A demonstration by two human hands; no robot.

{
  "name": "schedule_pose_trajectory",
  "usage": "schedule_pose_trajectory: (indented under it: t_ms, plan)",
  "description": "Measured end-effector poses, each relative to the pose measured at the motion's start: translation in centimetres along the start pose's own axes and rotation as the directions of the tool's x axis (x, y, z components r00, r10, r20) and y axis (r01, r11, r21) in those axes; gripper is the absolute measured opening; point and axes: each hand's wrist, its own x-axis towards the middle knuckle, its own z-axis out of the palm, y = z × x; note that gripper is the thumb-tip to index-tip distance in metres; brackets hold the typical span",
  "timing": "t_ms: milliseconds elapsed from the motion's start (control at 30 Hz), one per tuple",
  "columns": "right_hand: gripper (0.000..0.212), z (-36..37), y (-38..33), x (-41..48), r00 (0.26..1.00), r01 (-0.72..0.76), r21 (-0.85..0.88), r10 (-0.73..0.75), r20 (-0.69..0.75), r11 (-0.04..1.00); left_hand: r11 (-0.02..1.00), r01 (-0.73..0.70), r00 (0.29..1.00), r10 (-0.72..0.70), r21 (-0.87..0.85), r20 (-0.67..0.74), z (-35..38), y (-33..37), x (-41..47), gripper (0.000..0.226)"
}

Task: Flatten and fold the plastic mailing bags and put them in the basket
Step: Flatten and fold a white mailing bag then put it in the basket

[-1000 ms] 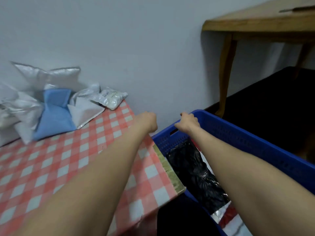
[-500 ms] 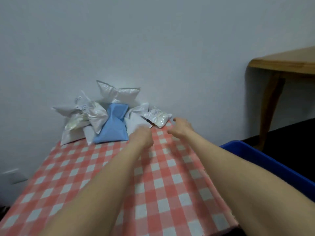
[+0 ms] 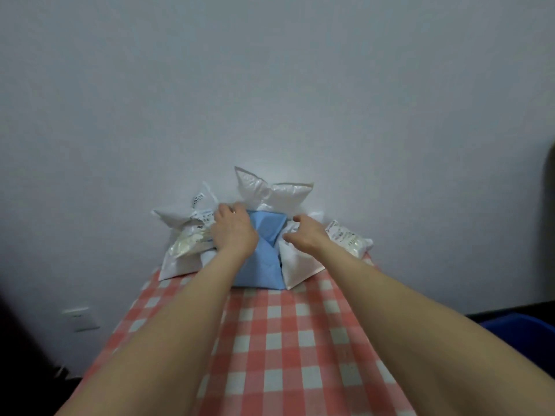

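Left hand (image 3: 232, 234), seen from the back: its fingers (image 3: 229, 210) reach forward over the top of the heap of mailing bags, where a white bag meets a blue one; the tips are foreshortened, so it cannot be told whether they grip or only rest there. Right hand (image 3: 307, 238): fingers (image 3: 297, 219) loosely bent and spread apart, holding nothing, close in front of a bag, contact uncertain. Between the two sets of fingers stands the blue bag (image 3: 265, 256), matte, puffed and creased into a wedge, its base on the cloth. Just left of the left fingers: a white labelled bag (image 3: 175, 222), star-cornered and inflated, with a clear bag (image 3: 187, 247) of pale contents lying against it. Beyond the fingertips, against the wall (image 3: 270, 85): a glossy white bag (image 3: 271, 190), swollen, corners flared upward. Under the right fingers: a smooth white bag (image 3: 300, 267); just right of them, a clear printed bag (image 3: 350, 240). All bags are unflattened and sit at the far end of the red-and-white checked tablecloth (image 3: 300, 340). Well right of and nearer than the right hand: a corner of the blue basket (image 3: 522, 325). Far left, low on the wall: a wall socket (image 3: 81, 319).
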Motion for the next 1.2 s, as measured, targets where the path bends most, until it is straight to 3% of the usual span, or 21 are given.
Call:
schedule_pose_trajectory:
  t_ms: [133,233,367,567,767,967,1067,1200]
  plan:
    - [0.064,2.3,-2.1,2.1,0.998,0.026,0.123,-0.032,0.051,0.992,0.950,0.256,0.965,-0.240,-0.180,0.105,0.0,-2.2,2.6,0.079]
    - [0.064,4.2,-2.7,3.3,0.995,0.024,0.159,-0.039,0.089,0.987,0.896,0.364,0.927,-0.322,-0.255,0.190,1.3,-4.0,4.0,0.064]
    - [0.065,5.6,-2.7,3.6,0.994,0.025,0.168,-0.043,0.104,0.985,0.885,0.308,0.951,-0.293,-0.349,0.099,1.9,-5.5,4.4,0.027]
    - [0.057,3.6,-3.1,1.3,0.997,0.071,0.199,-0.070,-0.011,0.978,0.893,0.176,0.962,-0.244,-0.414,-0.119,-2.0,-4.6,3.2,0.022]
    - [0.062,0.0,-1.9,-3.2,0.993,0.103,0.340,-0.079,-0.084,0.935,0.836,-0.011,1.000,0.002,-0.548,-0.017,-2.7,-1.7,-2.0,0.011]
    - [0.060,-1.9,1.6,-7.2,0.999,0.035,0.356,-0.028,-0.025,0.934,0.822,-0.053,0.994,-0.009,-0.567,-0.105,-3.1,1.1,-6.8,0.011]
    - [0.059,-2.4,2.2,-9.3,1.000,0.016,0.391,-0.018,0.003,0.920,0.815,-0.111,0.991,0.050,-0.569,-0.122,-4.1,2.2,-8.9,0.010]
    - [0.033,-3.1,2.2,-12.5,0.999,0.002,0.469,-0.020,0.034,0.883,0.758,-0.049,0.995,0.090,-0.650,0.031,-4.2,2.0,-10.9,0.006]
